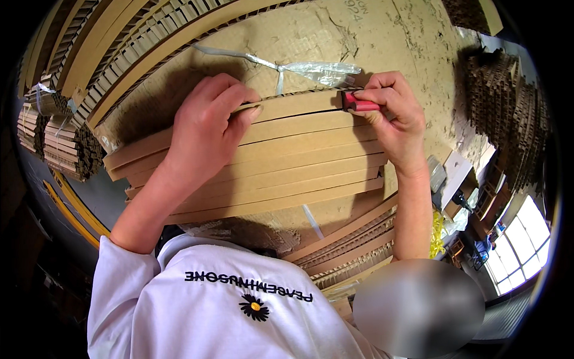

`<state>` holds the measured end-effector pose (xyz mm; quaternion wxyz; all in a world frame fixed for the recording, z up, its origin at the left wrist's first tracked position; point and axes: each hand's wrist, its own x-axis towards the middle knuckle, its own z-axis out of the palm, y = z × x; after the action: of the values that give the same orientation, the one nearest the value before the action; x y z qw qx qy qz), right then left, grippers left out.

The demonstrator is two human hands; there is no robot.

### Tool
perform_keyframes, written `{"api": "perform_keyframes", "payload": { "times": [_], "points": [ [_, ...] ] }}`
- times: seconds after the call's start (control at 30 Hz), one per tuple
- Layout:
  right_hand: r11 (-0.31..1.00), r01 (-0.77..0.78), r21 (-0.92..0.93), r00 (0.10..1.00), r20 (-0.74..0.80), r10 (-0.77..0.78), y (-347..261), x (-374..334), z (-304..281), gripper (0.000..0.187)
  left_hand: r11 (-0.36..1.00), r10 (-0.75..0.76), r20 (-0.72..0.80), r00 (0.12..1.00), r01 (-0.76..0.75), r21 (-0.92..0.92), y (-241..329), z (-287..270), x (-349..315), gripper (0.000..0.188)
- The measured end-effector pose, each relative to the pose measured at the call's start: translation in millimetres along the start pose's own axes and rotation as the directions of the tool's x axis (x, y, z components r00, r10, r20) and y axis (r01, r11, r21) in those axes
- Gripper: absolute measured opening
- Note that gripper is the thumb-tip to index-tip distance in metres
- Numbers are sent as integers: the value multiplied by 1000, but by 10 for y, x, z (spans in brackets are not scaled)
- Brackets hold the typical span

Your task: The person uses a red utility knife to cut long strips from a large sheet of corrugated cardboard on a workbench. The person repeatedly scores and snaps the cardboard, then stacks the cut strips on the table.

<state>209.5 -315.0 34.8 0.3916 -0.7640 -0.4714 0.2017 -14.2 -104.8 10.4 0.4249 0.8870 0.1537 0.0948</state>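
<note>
Between the thumb and forefinger of the left hand (pixel 203 128), the near edge of a long cardboard strip (pixel 299 103) appears to be pinched. By the fingers (pixel 391 96) of the right hand (pixel 397 128), a small red tool (pixel 366 106) is gripped, its dark end set against the same strip near the strip's right end; whether the cardboard is cut or only touched there cannot be told.

The strip is found at the far side of a stack of similar strips (pixel 287 164), laid side by side before the body, and a dark gap is seen between it and its neighbour. The strip is judged light and fairly stiff along its length, with little slip, but easily creased or crushed at its corrugated edge; it is best taken lightly by the long edge or near both ends.

Just beyond the stack, a knotted translucent strap (pixel 323 72) is seen on a large cardboard sheet (pixel 406 45). Farther out, more strips are ranged in rows (pixel 119 66) at the upper left, with tied bundles (pixel 63 146) below them. To the right, a tall, dark-edged pile (pixel 508 102) is seen, and nearer the body another layered stack (pixel 353 239) is partly covered by the right forearm.
</note>
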Motion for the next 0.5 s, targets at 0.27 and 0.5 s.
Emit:
{"api": "perform_keyframes", "payload": {
  "times": [0.27,0.5],
  "points": [
    [999,-36,17,999,17,36,-5,14,-3,22,986,-140,46,989,144,-88,66,-5,68,12],
    [998,-43,38,999,11,43,-3,2,-12,22,978,-175,100,979,185,-99,76,-39,111,12]
  ]
}}
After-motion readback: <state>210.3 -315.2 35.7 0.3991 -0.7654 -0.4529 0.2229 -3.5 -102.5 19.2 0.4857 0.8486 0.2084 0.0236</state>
